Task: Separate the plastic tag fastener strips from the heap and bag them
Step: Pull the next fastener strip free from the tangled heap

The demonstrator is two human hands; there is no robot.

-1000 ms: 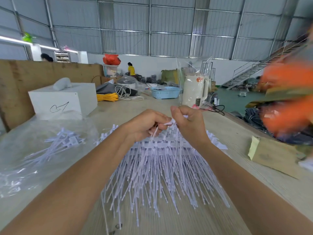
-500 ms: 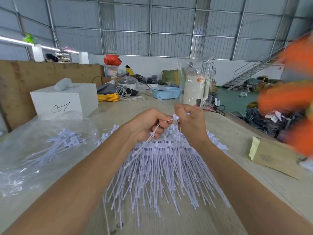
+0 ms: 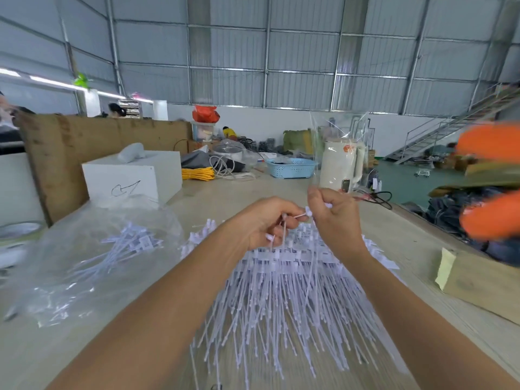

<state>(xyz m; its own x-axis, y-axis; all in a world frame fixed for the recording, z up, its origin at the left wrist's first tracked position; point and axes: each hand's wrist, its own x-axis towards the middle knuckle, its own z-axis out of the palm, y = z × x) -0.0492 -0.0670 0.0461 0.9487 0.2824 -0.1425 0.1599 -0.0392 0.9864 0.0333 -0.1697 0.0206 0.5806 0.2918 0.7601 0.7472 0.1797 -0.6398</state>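
From the head view, the left hand pinches thin white fastener strips with curled fingers. The right hand grips another strip end. Under them the heap of stiff plastic strands fans over the wooden table. The clear crinkled bag lies at the left.

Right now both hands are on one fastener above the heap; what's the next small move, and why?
Probably pull the hands apart to free that strip. The left hand and right hand both pinch one tag fastener strip above the heap, its tail still hanging into it. The clear plastic bag, already holding strips, lies to the left.
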